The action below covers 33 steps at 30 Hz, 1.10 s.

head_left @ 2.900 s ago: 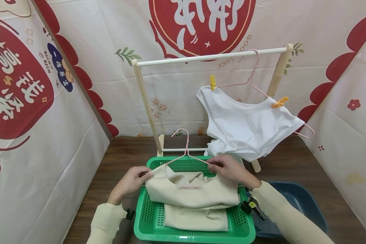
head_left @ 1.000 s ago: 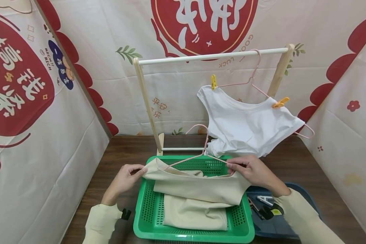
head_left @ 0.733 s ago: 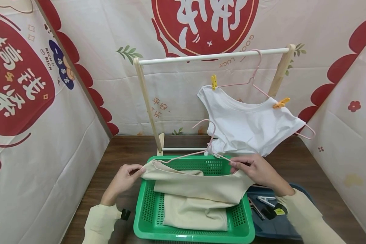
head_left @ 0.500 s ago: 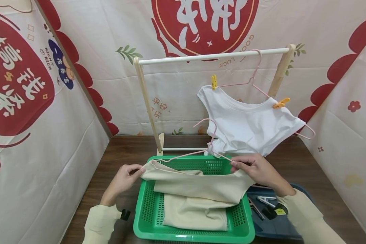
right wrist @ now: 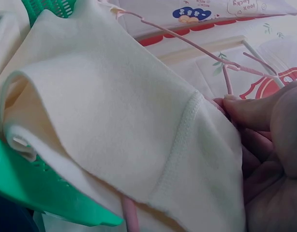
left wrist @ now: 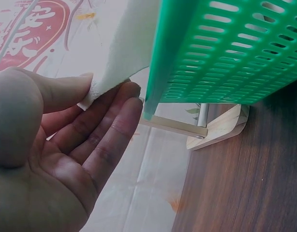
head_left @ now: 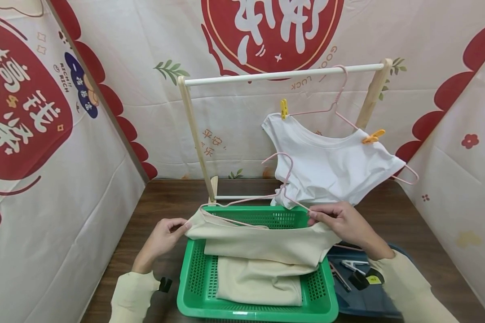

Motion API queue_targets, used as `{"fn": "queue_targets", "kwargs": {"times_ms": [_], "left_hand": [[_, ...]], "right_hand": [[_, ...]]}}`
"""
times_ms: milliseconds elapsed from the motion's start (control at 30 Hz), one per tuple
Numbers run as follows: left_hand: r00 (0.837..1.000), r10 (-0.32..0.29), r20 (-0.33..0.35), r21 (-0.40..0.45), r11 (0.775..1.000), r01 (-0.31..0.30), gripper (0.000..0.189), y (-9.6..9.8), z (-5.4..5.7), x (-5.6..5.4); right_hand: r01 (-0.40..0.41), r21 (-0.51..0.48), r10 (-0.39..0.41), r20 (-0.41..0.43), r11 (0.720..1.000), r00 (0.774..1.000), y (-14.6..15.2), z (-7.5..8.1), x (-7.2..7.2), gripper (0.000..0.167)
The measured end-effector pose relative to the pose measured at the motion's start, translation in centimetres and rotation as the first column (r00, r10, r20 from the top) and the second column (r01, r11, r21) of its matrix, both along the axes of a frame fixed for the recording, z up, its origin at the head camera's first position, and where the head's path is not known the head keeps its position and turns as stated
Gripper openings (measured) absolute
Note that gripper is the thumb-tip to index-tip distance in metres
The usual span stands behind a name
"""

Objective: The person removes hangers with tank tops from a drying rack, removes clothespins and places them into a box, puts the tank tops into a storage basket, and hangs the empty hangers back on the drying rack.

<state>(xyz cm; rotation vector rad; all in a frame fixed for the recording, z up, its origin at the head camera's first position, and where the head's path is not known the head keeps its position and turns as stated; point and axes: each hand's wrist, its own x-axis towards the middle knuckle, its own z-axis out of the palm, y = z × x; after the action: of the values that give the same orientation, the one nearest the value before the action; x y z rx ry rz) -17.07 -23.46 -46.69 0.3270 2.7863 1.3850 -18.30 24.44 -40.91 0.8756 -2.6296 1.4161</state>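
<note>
A cream shirt (head_left: 262, 244) lies partly in the green basket (head_left: 186, 287), its neckline stretched between both hands. My left hand (head_left: 160, 241) pinches the left shoulder between thumb and fingers; in the left wrist view the cloth corner (left wrist: 114, 58) sits under the thumb. At the opposite shoulder my right hand (head_left: 343, 224) pinches the right arm of a pink hanger (head_left: 291, 170), against the shirt. The hanger's hook points up and left, and its left end shows at the left shoulder opening. In the right wrist view, the lower hanger bar (right wrist: 130, 215) comes out below the cloth.
Behind the basket stands a drying rack (head_left: 283, 77). On it hangs a white sleeveless top (head_left: 327, 166) on another pink hanger, with a yellow clothespin (head_left: 284, 109) and an orange clothespin (head_left: 373, 137). A dark blue tray (head_left: 363, 300) with clothespins (head_left: 353, 265) lies right of the basket.
The right hand has moved right and slightly up with the pink hanger, whose hook now stands in front of the white top. The left hand shifted slightly left, and the neckline is stretched wider.
</note>
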Motion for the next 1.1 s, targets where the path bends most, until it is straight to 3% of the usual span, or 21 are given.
{"fn": "queue_targets", "kwargs": {"times_ms": [400,700,967,1100], "left_hand": [[1.0,-0.011,-0.009,0.034,0.999,0.011,0.019,-0.1,0.1,0.1],[1.0,-0.009,0.004,0.052,0.999,0.009,0.018,-0.1,0.3,0.2],[1.0,-0.015,0.024,0.062,0.998,0.014,0.021,0.0,0.5,0.2],[0.999,-0.028,0.042,0.076,0.997,0.025,0.021,0.1,0.6,0.2]], "right_hand": [[0.026,-0.035,-0.023,0.084,0.999,0.996,-0.5,0.1,0.1,0.014],[-0.064,-0.129,0.079,0.114,0.99,0.99,-1.6,-0.2,0.1,0.011],[-0.061,-0.162,0.099,0.236,0.985,0.967,-2.6,-0.3,0.2,0.014],[-0.114,-0.209,0.161,0.223,0.971,0.962,-3.1,-0.5,0.2,0.011]]}}
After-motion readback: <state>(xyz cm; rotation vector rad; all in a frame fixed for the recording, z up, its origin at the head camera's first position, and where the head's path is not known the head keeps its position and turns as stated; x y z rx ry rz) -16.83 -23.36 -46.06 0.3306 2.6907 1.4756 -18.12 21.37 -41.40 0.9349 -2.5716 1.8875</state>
